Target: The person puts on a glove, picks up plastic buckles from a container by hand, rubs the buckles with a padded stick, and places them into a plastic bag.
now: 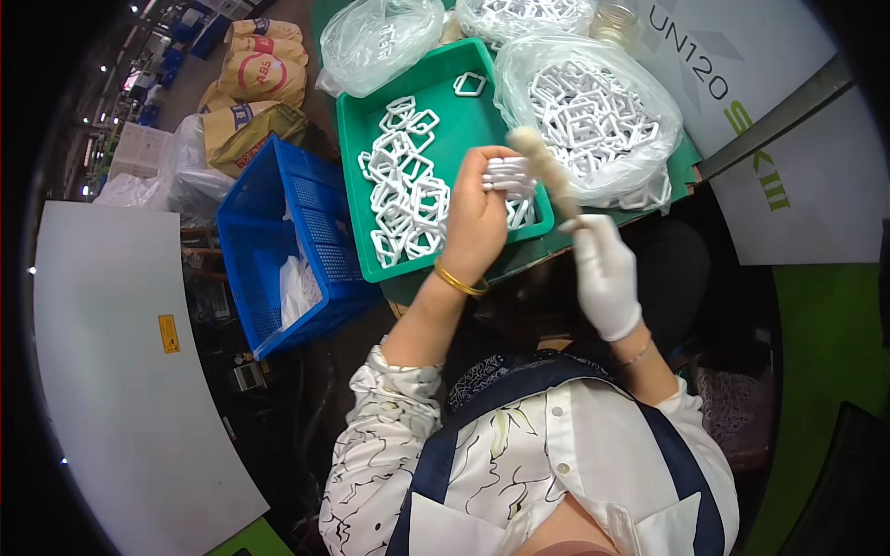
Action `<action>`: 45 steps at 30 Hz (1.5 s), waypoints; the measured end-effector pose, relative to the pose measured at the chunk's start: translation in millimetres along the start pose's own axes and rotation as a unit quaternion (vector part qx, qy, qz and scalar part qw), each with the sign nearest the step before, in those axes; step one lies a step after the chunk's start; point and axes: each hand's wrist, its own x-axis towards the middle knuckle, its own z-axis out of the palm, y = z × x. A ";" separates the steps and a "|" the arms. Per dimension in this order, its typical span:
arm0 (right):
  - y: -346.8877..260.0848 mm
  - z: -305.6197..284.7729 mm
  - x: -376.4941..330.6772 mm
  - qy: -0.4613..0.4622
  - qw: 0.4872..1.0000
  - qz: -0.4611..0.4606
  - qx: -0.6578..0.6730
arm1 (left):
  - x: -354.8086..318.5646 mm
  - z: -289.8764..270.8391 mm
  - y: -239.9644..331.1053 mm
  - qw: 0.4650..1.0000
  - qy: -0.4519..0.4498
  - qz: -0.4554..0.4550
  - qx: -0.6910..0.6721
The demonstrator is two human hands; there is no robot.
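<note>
The left hand's (477, 211) grip holds a stack of white frames (506, 174) above the green tray's (456, 125) near right corner; the gloved right hand (607, 278), by the counter's (530, 256) near edge, grips a fuzzy stick (553, 176).

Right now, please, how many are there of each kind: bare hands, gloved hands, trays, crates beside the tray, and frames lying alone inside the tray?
Bare left hand: 1
Gloved right hand: 1
Green tray: 1
Blue crate: 1
Lone white diamond-shaped frame: 1
Total: 5
</note>
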 end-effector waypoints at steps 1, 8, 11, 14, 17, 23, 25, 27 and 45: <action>-5.7 7.5 1.1 -0.022 1.000 -0.005 -0.006 | -4.6 10.3 -1.1 0.998 0.030 0.052 -0.013; 8.5 2.5 -1.2 -0.034 0.992 0.112 0.049 | -14.7 18.6 9.5 0.872 0.078 -0.097 -0.474; -2.6 5.4 4.9 -0.033 0.980 0.108 0.165 | -23.8 28.1 -6.4 0.719 -0.053 -0.141 -0.679; -20.3 7.2 22.3 -0.030 0.991 0.050 0.117 | -36.2 42.0 7.9 0.731 -0.090 -0.151 -0.660; -24.2 -6.4 33.0 -0.089 0.992 0.065 0.062 | -32.2 45.6 22.5 0.952 0.041 -0.071 -0.295; -29.1 -1.0 22.2 -0.113 0.992 0.001 -0.049 | -7.9 11.3 17.1 0.980 -0.051 0.120 0.154; -15.6 6.1 10.0 -0.118 0.990 0.002 -0.080 | -6.0 6.3 14.7 0.997 -0.014 -0.007 -0.077; 0.8 3.5 3.0 -0.098 0.991 0.029 -0.082 | 0.4 4.8 12.1 0.932 0.051 -0.103 -0.343; -17.7 7.2 28.3 -0.037 0.992 0.012 0.118 | -29.4 27.0 12.2 0.815 -0.089 -0.174 -0.545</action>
